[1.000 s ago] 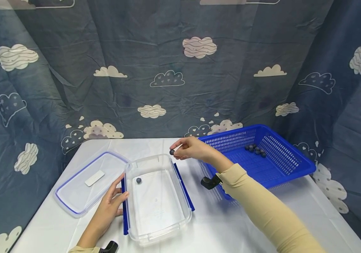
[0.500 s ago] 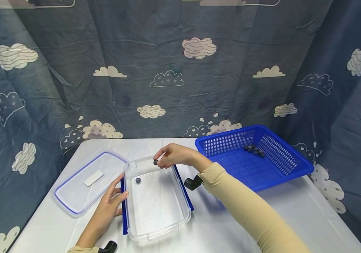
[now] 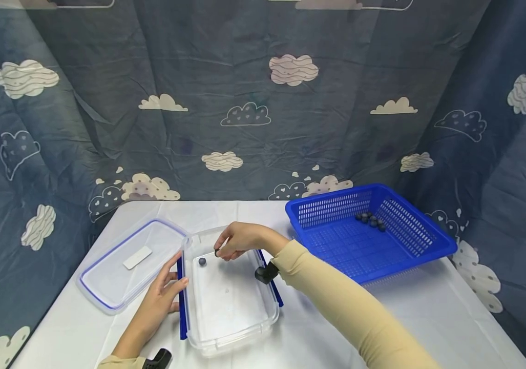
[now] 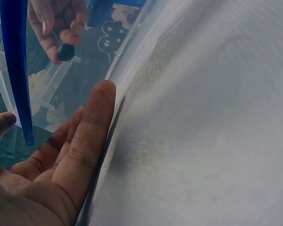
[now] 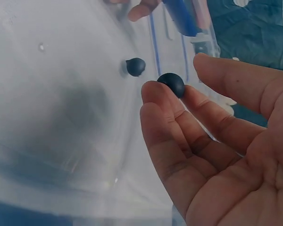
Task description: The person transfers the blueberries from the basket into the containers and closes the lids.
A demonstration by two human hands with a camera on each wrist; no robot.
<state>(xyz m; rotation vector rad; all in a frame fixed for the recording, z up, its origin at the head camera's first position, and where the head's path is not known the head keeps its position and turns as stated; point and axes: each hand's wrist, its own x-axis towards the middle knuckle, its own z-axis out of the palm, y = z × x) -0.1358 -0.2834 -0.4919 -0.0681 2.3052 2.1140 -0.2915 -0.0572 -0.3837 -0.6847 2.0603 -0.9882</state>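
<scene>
Your right hand point(image 3: 239, 240) has moved over the tub point(image 3: 228, 300), fingertips pinching a small, light, squashable berry point(image 3: 217, 252); pinch gently.

berries — 7 point(image 3: 202, 262) | container — 1 point(image 3: 230, 307) | lid — 1 point(image 3: 120, 277) | basket — 1 point(image 3: 428, 241)

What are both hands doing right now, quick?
Left hand: open, fingers resting against the clear container.
Right hand: holding a blueberry at its fingertips over the container.
</scene>
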